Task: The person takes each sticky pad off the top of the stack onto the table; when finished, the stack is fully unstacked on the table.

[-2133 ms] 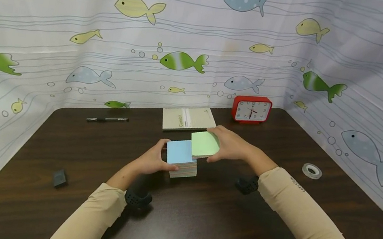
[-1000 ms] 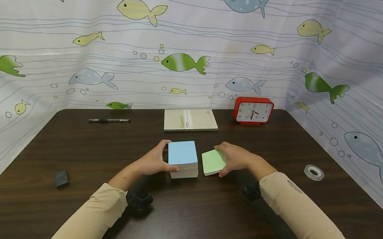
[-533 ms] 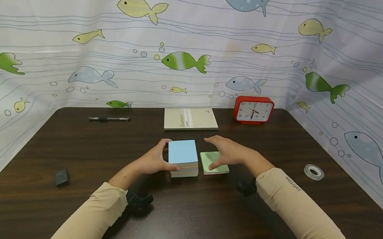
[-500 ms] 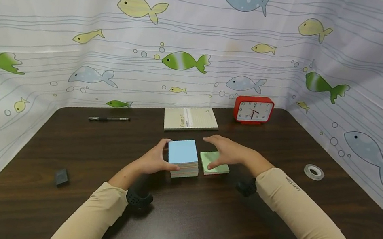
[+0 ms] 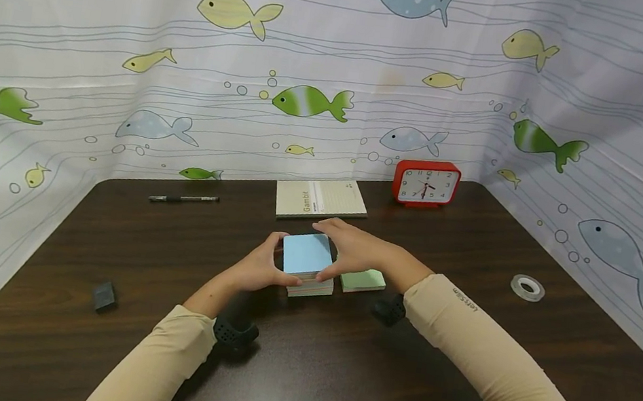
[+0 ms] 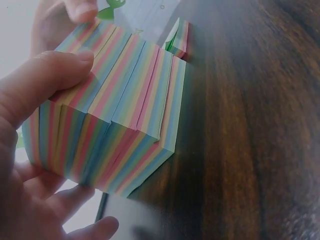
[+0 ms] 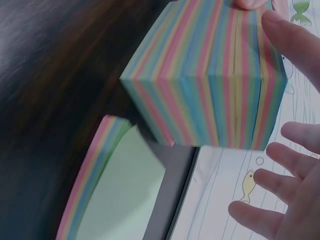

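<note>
Near edge first: two beige sleeves come in from six o'clock over the dark wooden table, each wrist carrying a small black camera.

Both meet at the table's centre on the block of paper notes, blue sheet on top, rainbow-striped along its sides. The left hand holds it from nine o'clock, thumb pressed on the near striped side and fingers curled round the far side, so it grips the block. In the left wrist view the layers are fanned out in steps, not squared up.

The right hand comes in from three o'clock, thumb on the block's near right corner, fingers reaching over the far edge. In the right wrist view its fingers are spread and mostly straight beside the striped side, one tip touching the top; whether it grips or only touches, I cannot tell.

Just beside the block at three o'clock lies the thin green pad, flat on the wood and not touching the block, partly hidden by the right wrist.

Out at eight o'clock, well apart, sits a small dark block. At three o'clock, a roll of clear tape.

Further back: a black pen at eleven, a cream notebook at twelve, a red clock at one, by the fish-print curtain.
</note>
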Tool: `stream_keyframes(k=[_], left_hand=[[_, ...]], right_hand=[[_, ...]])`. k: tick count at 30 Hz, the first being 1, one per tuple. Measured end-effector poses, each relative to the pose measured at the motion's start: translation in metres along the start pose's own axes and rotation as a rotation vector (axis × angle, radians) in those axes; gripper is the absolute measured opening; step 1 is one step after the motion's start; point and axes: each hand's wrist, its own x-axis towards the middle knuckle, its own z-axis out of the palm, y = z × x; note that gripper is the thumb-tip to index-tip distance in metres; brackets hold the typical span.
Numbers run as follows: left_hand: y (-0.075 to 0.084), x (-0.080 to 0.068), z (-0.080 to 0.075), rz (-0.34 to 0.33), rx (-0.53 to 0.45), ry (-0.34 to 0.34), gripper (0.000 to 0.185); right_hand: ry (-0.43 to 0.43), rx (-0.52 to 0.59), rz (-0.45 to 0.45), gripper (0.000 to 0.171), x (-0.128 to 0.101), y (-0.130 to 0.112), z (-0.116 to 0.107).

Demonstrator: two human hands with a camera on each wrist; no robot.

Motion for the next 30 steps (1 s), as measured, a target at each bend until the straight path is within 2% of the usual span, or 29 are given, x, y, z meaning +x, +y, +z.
stream_keyframes(k=[7,15,23,30], left_hand=[[0.000,0.000,0.000,0.018,-0.016,-0.006,0.084],[0.001,0.000,0.000,0.031,-0.011,-0.016,0.085],[0.001,-0.001,0.000,0.021,-0.017,-0.016,0.086],[0.000,0.000,0.000,0.015,-0.012,-0.026,0.089]], right_hand=[[-0.049,0.022,0.008,0.097,0.015,-0.005,0.003],[-0.102,0.021,0.022,0.097,0.022,-0.007,0.007],[-0.067,0.017,0.024,0.094,0.020,-0.008,0.008],[-0.007,-0.058,0.023,0.091,0.014,-0.005,0.007]])
